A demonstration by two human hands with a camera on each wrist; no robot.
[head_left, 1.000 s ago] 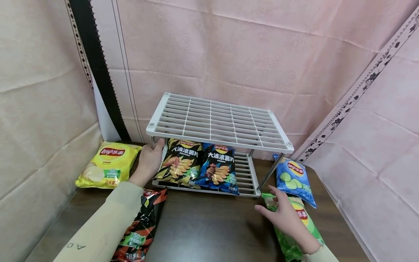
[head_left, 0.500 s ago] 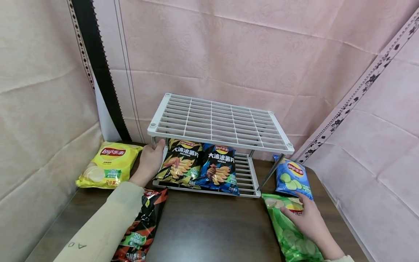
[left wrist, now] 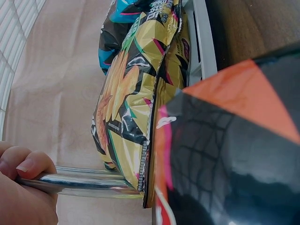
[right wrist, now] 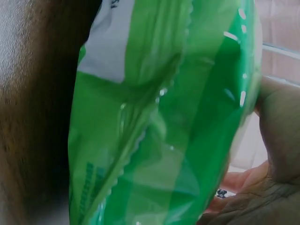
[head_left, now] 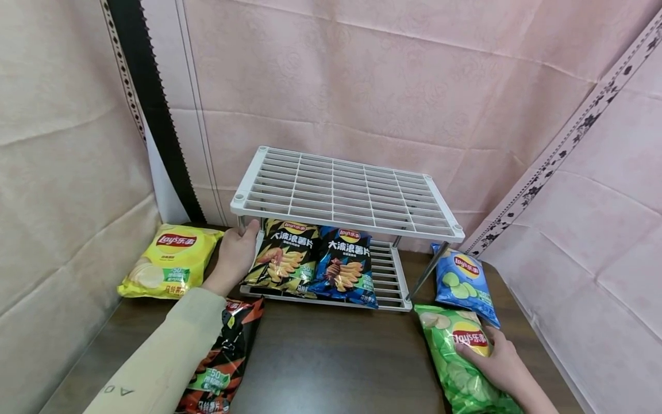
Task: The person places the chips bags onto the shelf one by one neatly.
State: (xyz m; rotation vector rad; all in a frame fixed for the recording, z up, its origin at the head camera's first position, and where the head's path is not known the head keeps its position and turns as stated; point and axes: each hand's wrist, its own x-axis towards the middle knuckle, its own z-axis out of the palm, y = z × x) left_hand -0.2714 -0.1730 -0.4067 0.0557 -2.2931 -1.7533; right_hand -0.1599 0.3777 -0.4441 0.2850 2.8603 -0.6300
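Observation:
In the head view my left hand (head_left: 237, 253) grips the front left metal post (left wrist: 98, 183) of a white two-tier rack (head_left: 338, 221); the left wrist view shows the fingers wrapped round it. Two potato chip bags, one black and gold (head_left: 284, 259) and one black and blue (head_left: 343, 267), lean side by side on the lower tier. At the right, my right hand (head_left: 501, 362) holds a green chip bag (head_left: 447, 359) by its right edge. Its thumb lies on the bag's front, and the other fingers are mostly hidden behind the edge.
A blue chip bag (head_left: 462, 284) lies just behind the green one. To the left is a yellow chip bag (head_left: 176, 259); a black and red chip bag (head_left: 222, 356) lies partly under my left forearm. Pink cloth (head_left: 362, 86) hangs behind the dark table (head_left: 326, 356).
My right hand has moved right and down from above the green bag to its right edge and taken hold of it. The left hand stays on the post.

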